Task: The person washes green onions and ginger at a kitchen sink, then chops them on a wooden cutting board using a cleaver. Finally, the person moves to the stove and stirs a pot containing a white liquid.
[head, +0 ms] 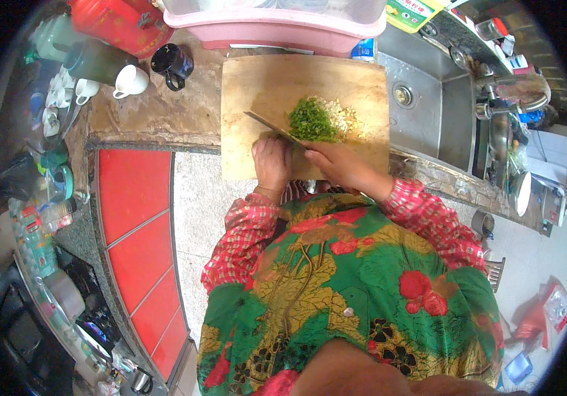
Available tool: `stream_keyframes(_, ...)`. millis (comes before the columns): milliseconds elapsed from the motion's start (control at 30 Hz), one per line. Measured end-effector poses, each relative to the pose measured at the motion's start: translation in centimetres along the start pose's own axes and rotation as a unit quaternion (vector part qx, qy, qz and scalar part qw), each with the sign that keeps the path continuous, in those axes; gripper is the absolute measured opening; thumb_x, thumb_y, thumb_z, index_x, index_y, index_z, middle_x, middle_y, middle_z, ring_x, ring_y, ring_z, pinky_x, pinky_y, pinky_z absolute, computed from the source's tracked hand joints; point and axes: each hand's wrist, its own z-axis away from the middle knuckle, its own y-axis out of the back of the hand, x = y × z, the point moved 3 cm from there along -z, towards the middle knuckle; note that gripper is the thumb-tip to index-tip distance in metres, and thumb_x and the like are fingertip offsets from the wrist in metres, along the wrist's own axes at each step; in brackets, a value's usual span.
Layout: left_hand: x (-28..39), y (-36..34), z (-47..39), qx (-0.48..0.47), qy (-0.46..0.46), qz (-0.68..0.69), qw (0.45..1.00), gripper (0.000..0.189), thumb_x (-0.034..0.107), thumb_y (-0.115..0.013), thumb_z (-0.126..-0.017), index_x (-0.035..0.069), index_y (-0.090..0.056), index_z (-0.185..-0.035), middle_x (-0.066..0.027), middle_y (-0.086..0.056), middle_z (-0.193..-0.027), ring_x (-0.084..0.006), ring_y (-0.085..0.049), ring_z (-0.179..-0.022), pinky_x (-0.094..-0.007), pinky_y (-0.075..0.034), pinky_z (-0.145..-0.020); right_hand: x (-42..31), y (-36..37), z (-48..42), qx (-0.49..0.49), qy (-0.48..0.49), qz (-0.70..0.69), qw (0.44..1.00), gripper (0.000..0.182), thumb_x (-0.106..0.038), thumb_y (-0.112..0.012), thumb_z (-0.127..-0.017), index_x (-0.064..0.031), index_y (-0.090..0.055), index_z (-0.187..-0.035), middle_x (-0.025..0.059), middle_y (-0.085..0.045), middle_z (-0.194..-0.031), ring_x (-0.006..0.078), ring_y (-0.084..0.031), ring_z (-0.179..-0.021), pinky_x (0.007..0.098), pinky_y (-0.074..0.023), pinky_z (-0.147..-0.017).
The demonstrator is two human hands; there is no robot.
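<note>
A wooden cutting board (258, 74) lies on the counter before me. My right hand (345, 166) grips a knife (276, 129), its blade reaching up and left across the board. Close beside the blade, near the board's front edge, rests my left hand (271, 161) with its fingers curled down; what lies under them is hidden. Chopped green herbs (311, 121) form a pile just right of the blade. Pale minced pieces (345, 119) are spread against the pile's right side.
A pink plastic tub (273, 29) stands behind the board. To the left are a dark mug (172, 64) and white cups (131, 80). A steel sink (412, 123) with a faucet (516, 106) adjoins the right side. Red cabinet doors (137, 198) are lower left.
</note>
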Motion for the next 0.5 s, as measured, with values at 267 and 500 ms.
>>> stream_keyframes(267,0.7,0.9,-0.5,-0.012,0.001,0.012,1.0,0.026,0.021,-0.066,-0.07,0.006,-0.061,-0.091,-0.01,-0.058,-0.089,-0.0296,-0.052,-0.089,-0.042,-0.037,-0.08,0.2,-0.4,-1.6,0.035,-0.02,-0.073,0.997,0.04,-0.031,-0.045,-0.091,-0.0013,-0.054,-0.116,0.0226,-0.06,-0.104,0.0371,-0.058,-0.095,0.0408,-0.0457,-0.082)
stream_keyframes(500,0.3,0.5,-0.3,-0.009,-0.002,0.004,1.0,0.03,0.02,-0.069,-0.068,0.006,-0.06,-0.092,-0.0113,-0.057,-0.092,-0.0305,-0.052,-0.09,-0.0427,-0.036,-0.083,0.2,0.6,1.1,0.021,-0.001,-0.043,0.999,0.038,-0.027,-0.047,-0.092,-0.0004,-0.053,-0.118,0.0217,-0.059,-0.108,0.0348,-0.058,-0.098,0.0394,-0.0452,-0.084)
